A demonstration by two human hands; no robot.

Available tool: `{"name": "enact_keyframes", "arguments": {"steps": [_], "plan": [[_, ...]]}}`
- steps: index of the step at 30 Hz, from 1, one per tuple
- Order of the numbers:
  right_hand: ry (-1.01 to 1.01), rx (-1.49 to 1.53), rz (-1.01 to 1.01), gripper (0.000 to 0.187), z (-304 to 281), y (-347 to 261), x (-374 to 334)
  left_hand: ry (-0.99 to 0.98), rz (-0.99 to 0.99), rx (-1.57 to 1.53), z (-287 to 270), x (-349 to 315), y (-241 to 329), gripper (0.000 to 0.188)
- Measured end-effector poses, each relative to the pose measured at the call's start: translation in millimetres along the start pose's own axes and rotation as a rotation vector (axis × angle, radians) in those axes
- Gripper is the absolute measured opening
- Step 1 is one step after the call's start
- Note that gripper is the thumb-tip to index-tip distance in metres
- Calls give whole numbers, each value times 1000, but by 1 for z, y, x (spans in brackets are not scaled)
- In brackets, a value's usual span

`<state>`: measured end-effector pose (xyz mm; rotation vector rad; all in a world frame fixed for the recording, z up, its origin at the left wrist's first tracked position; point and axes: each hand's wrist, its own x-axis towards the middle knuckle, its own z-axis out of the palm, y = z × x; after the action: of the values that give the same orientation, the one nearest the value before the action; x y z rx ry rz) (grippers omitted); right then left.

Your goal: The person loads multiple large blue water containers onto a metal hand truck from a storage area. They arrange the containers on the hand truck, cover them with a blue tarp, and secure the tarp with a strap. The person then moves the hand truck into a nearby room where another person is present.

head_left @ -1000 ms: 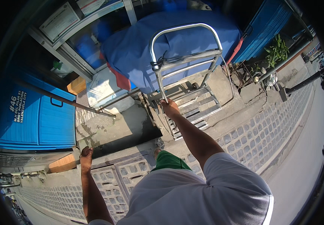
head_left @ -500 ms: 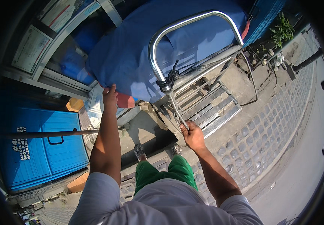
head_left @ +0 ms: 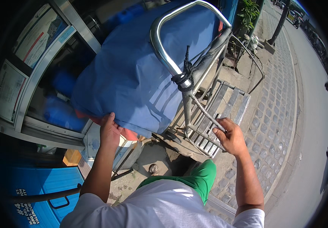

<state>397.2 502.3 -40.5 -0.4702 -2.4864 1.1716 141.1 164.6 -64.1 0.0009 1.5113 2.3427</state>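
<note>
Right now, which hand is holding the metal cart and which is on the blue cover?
The right hand grips the cart frame. The left hand presses the blue cover's lower edge.

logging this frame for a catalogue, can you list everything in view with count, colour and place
covered load: one, under a blue cloth, centre, on the cart
red edge: one, showing under the cloth's lower edge
cart handle: one, silver metal loop, top centre
cord knot: one, black, tied on the handle's lower part
cart deck: one, grey metal slats, right of centre
window frame: one, grey, left, with papers behind the glass
blue container: one, lower left
potted plant: one, green, top right
paving: grey blocks, right
shorts: green, bottom centre
shirt: white, bottom
left hand: one, on the lower edge of the covered load
right hand: one, gripping a thin metal bar of the cart
</note>
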Motion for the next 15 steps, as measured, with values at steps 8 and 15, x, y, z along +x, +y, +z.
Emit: {"name": "enact_keyframes", "arguments": {"steps": [8, 15], "plan": [[24, -273, -305, 56, 204, -119, -29, -500, -54, -22, -31, -16, 53, 26], [-15, -70, -105, 53, 304, -135, 68, -326, 354, 786, -103, 21, 129, 41]]}}
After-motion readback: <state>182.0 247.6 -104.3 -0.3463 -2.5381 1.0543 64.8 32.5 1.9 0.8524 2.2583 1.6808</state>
